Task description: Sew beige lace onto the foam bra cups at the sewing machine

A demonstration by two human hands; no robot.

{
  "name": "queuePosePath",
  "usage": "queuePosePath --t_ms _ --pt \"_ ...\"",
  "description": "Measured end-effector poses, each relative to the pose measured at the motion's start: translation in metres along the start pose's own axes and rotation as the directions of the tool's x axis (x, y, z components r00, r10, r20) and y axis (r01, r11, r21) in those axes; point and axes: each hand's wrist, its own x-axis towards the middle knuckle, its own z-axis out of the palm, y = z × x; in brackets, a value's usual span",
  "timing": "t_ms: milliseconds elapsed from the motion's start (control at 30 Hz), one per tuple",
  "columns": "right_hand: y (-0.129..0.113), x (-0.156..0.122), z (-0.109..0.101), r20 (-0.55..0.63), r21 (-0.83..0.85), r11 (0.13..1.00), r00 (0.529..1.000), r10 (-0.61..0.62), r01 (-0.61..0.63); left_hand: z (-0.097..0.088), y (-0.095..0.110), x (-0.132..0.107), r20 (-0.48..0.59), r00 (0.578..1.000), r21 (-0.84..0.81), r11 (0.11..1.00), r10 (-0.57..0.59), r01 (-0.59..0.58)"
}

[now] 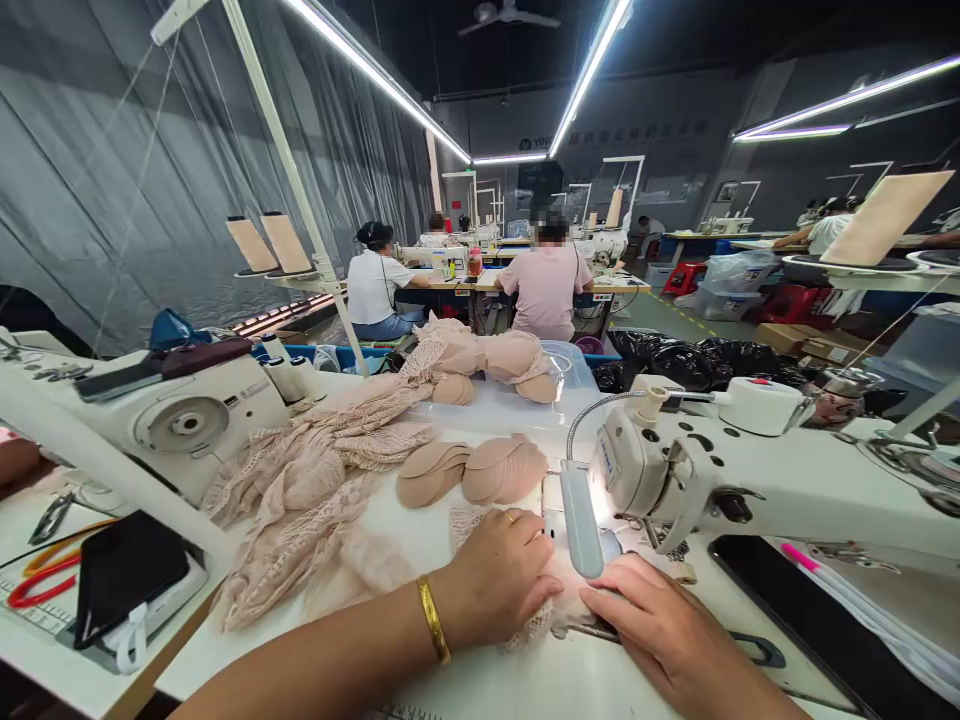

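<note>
Beige lace fabric (536, 625) lies under the sewing machine's head (637, 470), partly hidden by my hands. My left hand (499, 578), wearing a gold bracelet (433, 618), is closed on the lace with curled fingers. On the other side of the needle area, my right hand (660, 620) rests on the fabric edge, its fingers stretched out and flat. A grey lamp (580, 520) on a flexible neck lights the spot between them and hides the needle. Just beyond my left hand are two stacks of beige bra cup pads (506, 470).
A heap of beige lace (300, 490) covers the table's left. More lace and cups (480, 355) lie on a clear plastic bin (574, 375). A black phone (131, 580) and another sewing machine (195, 410) stand left; a long black tray (817, 620) lies right. Co-workers (547, 285) sit ahead.
</note>
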Motion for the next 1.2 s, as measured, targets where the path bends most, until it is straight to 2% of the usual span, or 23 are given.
queuePosePath --t_ms 67,133,200,333,500,600,767,1000,1200 --pt "0.0 0.0 -0.001 -0.012 -0.02 1.0 1.0 -0.005 0.005 0.004 -0.001 0.001 -0.053 0.992 0.0 0.993 0.117 -0.117" --pt "-0.001 -0.002 0.0 -0.011 -0.039 0.999 1.0 0.005 -0.005 0.011 -0.001 0.001 -0.069 0.966 0.015 0.968 0.25 -0.25" --pt "0.0 -0.005 0.0 0.031 -0.04 0.999 0.999 0.03 -0.029 0.017 0.001 0.0 -0.075 0.948 0.049 0.951 0.309 -0.306" --pt "0.002 -0.014 0.002 0.135 -0.025 0.999 0.99 0.041 -0.039 0.023 0.004 -0.001 -0.114 0.951 0.083 0.956 0.289 -0.28" --pt "0.0 -0.014 0.0 0.193 -0.017 0.999 0.981 0.034 -0.032 0.02 0.005 -0.002 -0.21 0.942 0.052 0.965 0.263 -0.258" --pt "-0.005 -0.009 -0.002 0.182 -0.001 1.0 0.983 0.031 -0.031 0.019 0.006 -0.001 -0.247 0.935 0.023 0.966 0.254 -0.257" --pt "-0.012 -0.001 -0.004 0.089 -0.008 1.0 0.996 0.01 -0.01 0.019 0.006 -0.002 -0.196 0.947 0.016 0.966 0.255 -0.257" --pt "-0.011 0.002 -0.006 0.061 -0.013 1.0 0.998 0.006 -0.005 0.018 0.005 -0.001 -0.075 0.963 0.028 0.966 0.26 -0.259" --pt "-0.012 0.0 -0.004 0.046 -0.027 0.999 0.999 -0.021 0.022 0.019 0.004 -0.002 -0.133 0.956 0.043 0.965 0.261 -0.258"
